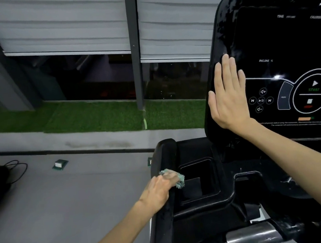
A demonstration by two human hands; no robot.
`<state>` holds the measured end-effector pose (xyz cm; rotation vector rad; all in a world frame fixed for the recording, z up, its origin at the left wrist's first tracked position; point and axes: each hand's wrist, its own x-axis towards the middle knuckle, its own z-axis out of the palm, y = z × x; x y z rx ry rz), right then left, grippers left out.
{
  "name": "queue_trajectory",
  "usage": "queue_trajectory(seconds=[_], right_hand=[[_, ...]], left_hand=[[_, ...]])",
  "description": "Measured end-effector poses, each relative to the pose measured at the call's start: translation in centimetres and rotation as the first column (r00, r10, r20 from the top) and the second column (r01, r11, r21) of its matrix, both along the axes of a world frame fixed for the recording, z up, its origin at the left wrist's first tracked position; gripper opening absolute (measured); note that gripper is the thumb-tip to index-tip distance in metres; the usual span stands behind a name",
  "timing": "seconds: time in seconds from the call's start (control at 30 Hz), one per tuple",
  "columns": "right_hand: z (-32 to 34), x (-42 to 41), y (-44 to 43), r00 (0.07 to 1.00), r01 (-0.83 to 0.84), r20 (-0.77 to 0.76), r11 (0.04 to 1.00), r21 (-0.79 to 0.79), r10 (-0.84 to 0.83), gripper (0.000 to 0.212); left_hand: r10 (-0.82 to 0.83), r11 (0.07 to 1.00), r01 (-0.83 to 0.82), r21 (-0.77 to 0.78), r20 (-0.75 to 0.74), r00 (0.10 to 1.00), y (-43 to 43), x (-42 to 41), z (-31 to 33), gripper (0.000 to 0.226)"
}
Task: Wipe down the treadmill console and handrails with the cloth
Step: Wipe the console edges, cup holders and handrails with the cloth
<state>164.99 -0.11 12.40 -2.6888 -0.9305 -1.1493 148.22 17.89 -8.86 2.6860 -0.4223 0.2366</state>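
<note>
Left hand [159,189]: fingers curled over the top of the black left handrail [165,220], gripping the cloth [179,179] against it; the hand is blurred.

Cloth: teal-green, bunched, showing only past the fingertips, on the inner side of the handrail, at the edge of the cup-holder recess [200,178].

Cup-holder recess: rectangular, black, set in the tray between the handrail and the console base.

Grey bar [250,235]: metallic, horizontal, at the lower edge of the view below the tray.

Right hand [229,97]: flat, fingers straight and together, palm pressed to the left border of the console [287,47]; it holds nothing.

Console: glossy black, upright, with white labels TIME, CALORIES and INCLINE %, a ring with a green START mark, and media buttons just right of the hand. Smears show on its upper-left frame.

Floor [64,202]: grey, left of the treadmill.

Cable [17,169]: black, looped on the floor beside a dark object at the left edge.

Floor fitting [60,164]: small, green and white, kind unclear.

Artificial grass strip [95,116]: green, along the foot of the window.

Blinds [64,22]: grey, part-lowered over dark glass, split by a dark post [134,44].
</note>
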Motion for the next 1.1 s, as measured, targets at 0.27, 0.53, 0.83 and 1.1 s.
queue_trajectory(seconds=[0.27,0.53,0.83,1.1], right_hand=[[-0.2,0.3,-0.1,1.0,-0.005,0.017,1.0,-0.001,0.005,0.064],[-0.5,0.7,-0.2,0.998,-0.029,0.048,0.999,0.017,0.028,0.063],[-0.5,0.7,-0.1,0.999,-0.028,0.046,0.999,0.023,0.027,0.064],[-0.3,0.6,-0.2,0.999,-0.007,0.04,1.0,-0.002,0.007,0.064]], left_hand=[[0.06,0.996,-0.061,-0.059,-0.018,0.998,1.0,5.5,0.7,0.038],[0.156,0.987,-0.149,0.052,-0.163,0.974,3.7,12.5,1.1,0.032],[-0.068,0.969,0.091,0.23,-0.108,0.992,3.1,10.6,2.9,0.066],[-0.13,0.98,0.118,0.159,0.067,0.989,1.1,4.5,2.1,0.06]])
